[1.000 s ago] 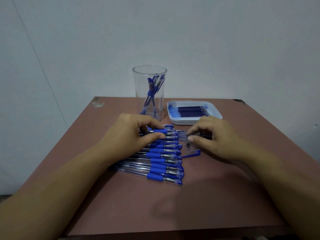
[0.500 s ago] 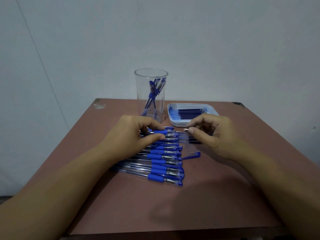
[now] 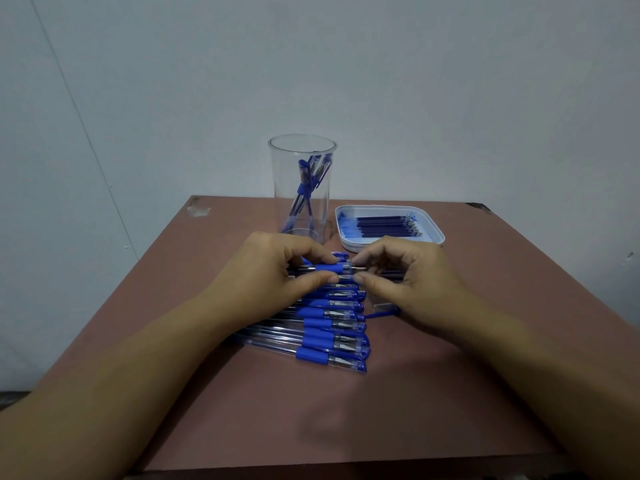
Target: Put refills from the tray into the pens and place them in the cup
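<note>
Now the right hand is pinching the nose of the blue-gripped pen, having moved in against the left hand gripping it, probably tightening the tip back on.

The left hand covers the barrels of the farther pens.

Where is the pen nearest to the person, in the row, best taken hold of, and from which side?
Probably pinch its blue grip sleeve from above and the near side: the nearest pen lies flat, its far side against the next pen.
</note>
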